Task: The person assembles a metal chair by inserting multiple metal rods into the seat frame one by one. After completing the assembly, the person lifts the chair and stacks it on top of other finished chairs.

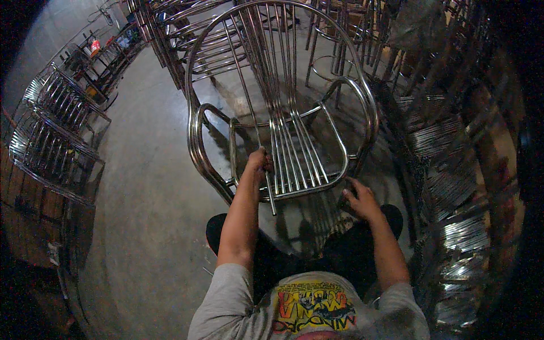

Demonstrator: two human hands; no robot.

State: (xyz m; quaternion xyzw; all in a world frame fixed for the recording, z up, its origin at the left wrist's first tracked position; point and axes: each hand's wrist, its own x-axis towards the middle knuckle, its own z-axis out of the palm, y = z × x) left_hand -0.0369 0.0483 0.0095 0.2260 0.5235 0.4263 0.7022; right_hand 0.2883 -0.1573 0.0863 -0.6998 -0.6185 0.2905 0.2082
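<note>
Grey concrete floor (144, 198) runs under everything, curving toward the dark rim. Biggest item on it: shiny metal chair frame (279, 130) in front of the person, tall arched back away, seat slats toward the knees, looped arm each side. R side: heap of metal tubes (445, 141), lower part glinting; edges blur into the dark, so can't tell if anything contains it. Behind the chair, stacked metal frames (212, 42), cut off at top. Far L: slatted metal frames (48, 141), side by side, nr the rim. Person's grey T-shirt (320, 303) w/ colourful print at bottom, cut off; dark trousers (277, 258) partly hidden by L arm. Upper L: low rack (107, 62) holding small mixed items, incl. a red one (95, 46); the rest too small/dim to ID. Thin metal rod (270, 192): over the seat's L part, slanting up & slightly L toward the arched back, lower end past the front rail; upper end hard to pick out vs. the bkgd tubes. L hand (259, 160) closed round it, fingers partly hidden. R hand (362, 199) empty, thumb & forefinger apart, by seat's front R corner; contact w/ frame: can't tell.
</note>
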